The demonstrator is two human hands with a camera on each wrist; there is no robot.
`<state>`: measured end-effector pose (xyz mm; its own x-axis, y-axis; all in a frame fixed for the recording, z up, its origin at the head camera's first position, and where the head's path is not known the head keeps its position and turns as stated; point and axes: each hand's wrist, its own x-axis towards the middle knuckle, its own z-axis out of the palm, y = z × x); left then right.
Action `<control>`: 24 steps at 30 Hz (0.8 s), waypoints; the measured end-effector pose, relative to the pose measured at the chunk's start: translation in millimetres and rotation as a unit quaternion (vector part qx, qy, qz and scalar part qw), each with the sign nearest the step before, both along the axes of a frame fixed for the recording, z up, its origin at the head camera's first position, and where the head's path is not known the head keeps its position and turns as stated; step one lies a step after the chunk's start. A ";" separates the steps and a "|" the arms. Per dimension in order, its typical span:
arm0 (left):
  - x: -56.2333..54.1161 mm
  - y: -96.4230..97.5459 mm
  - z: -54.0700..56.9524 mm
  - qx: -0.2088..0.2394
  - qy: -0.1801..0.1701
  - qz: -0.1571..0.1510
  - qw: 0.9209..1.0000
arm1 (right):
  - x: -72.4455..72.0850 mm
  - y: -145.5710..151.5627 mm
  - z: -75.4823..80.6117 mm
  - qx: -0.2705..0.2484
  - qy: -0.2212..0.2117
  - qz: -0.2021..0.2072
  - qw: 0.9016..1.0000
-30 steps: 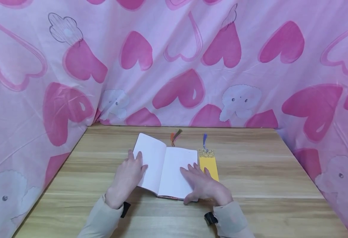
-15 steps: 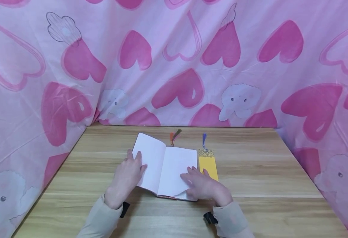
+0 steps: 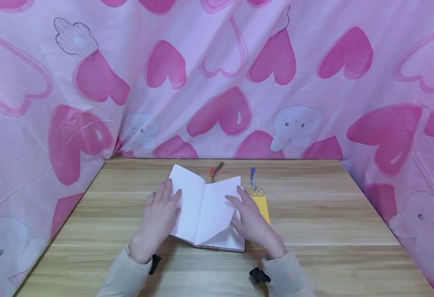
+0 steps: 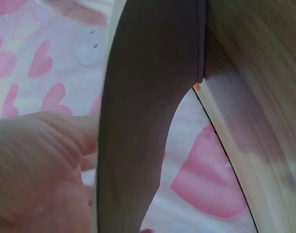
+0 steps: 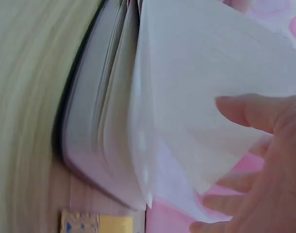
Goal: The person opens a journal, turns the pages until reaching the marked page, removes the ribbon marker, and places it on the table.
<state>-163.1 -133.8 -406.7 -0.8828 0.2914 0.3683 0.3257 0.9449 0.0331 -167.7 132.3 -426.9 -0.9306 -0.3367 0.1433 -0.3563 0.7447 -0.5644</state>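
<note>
An open notebook (image 3: 189, 206) with blank white pages lies in the middle of the table, its left half raised at a slant. My left hand (image 3: 159, 214) rests on the left page with fairly straight fingers. The left wrist view shows the dark underside of the cover (image 4: 138, 97), with the left hand partly behind it. A lifted right-hand page (image 3: 218, 206) curls up between the thumb and fingers of my right hand (image 3: 252, 220). More pages (image 5: 119, 97) lie beneath it. Just right of the notebook, the right hand partly covers a yellow bookmark (image 3: 261, 206) with a blue tassel.
Behind the notebook, orange and green tassels (image 3: 217, 170) stick out. The wooden table (image 3: 313, 206) meets a pink heart-patterned cloth (image 3: 217, 62) at its back and sides. A black wrist strap (image 3: 259, 275) shows by the right sleeve.
The right-hand page has risen from flat, its lower corner first, and now curls upward. My right hand has moved up with it. The left hand's fingers have shifted slightly on the left page.
</note>
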 end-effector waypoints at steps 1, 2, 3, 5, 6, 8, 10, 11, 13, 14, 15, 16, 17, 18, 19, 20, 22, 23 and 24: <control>-0.6 0.2 -0.1 -0.011 -0.004 -0.008 1.000 | -0.3 -1.8 0.3 -0.018 0.002 -0.007 1.000; -0.9 0.4 -0.5 -0.020 -0.008 -0.017 1.000 | -0.5 -3.7 0.5 -0.037 0.004 -0.012 0.999; -1.0 0.6 -0.9 -0.028 -0.013 -0.028 0.999 | -0.9 -5.7 0.7 -0.056 0.000 -0.017 0.998; -0.9 1.5 -1.6 -0.048 -0.012 -0.053 0.997 | -1.0 -10.4 0.9 -0.098 -0.017 -0.030 0.995; -1.1 1.8 -2.4 -0.058 -0.007 -0.065 0.996 | -0.7 -12.8 0.9 -0.125 -0.028 -0.034 0.991; -1.5 2.7 -3.8 -0.065 0.003 -0.091 0.994 | 0.0 -18.1 1.3 -0.190 -0.057 -0.038 0.979; -2.3 4.3 -4.6 -0.064 0.014 -0.116 0.991 | 1.1 -23.7 1.3 -0.267 -0.093 -0.035 0.958; -2.6 5.1 -4.8 -0.057 0.016 -0.127 0.990 | 1.8 -26.4 1.4 -0.300 -0.107 -0.032 0.947; -2.7 6.9 -4.9 -0.035 0.009 -0.142 0.989 | 3.3 -31.7 1.7 -0.349 -0.131 -0.027 0.928; -2.7 7.9 -4.5 -0.027 0.005 -0.145 0.989 | 4.3 -34.2 1.9 -0.366 -0.142 -0.024 0.919; -2.4 8.8 -3.9 -0.017 -0.004 -0.146 0.989 | 5.6 -36.7 2.1 -0.376 -0.150 -0.023 0.914; -2.0 9.7 -3.2 -0.008 -0.011 -0.144 0.990 | 6.7 -38.9 2.0 -0.378 -0.155 -0.023 0.913; -1.6 10.5 -2.5 0.002 -0.018 -0.139 0.990 | 7.8 -41.0 2.0 -0.376 -0.159 -0.021 0.913; -1.2 11.3 -1.8 0.009 -0.023 -0.131 0.991 | 9.1 -43.0 1.8 -0.375 -0.165 -0.016 0.912; -0.8 12.0 -1.1 0.014 -0.026 -0.125 0.992 | 10.3 -44.9 1.3 -0.372 -0.170 -0.010 0.912; -0.3 12.6 -0.1 0.019 -0.028 -0.119 0.992 | 11.8 -46.8 0.8 -0.369 -0.172 -0.001 0.913; 1.0 13.6 1.7 0.028 -0.029 -0.111 0.993 | 14.0 -49.9 -0.8 -0.354 -0.174 0.012 0.919; 1.5 14.0 2.3 0.032 -0.031 -0.110 0.993 | 15.4 -51.5 -1.2 -0.349 -0.174 0.019 0.921; 2.1 14.3 3.1 0.034 -0.033 -0.110 0.993 | 16.8 -52.9 -1.6 -0.343 -0.173 0.026 0.923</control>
<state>-161.0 -119.5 -403.6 -0.8235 0.4564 0.3369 0.5190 0.8460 0.1224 -150.9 79.3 -428.5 -0.9459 -0.3225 0.0367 -0.0917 0.1571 -0.9833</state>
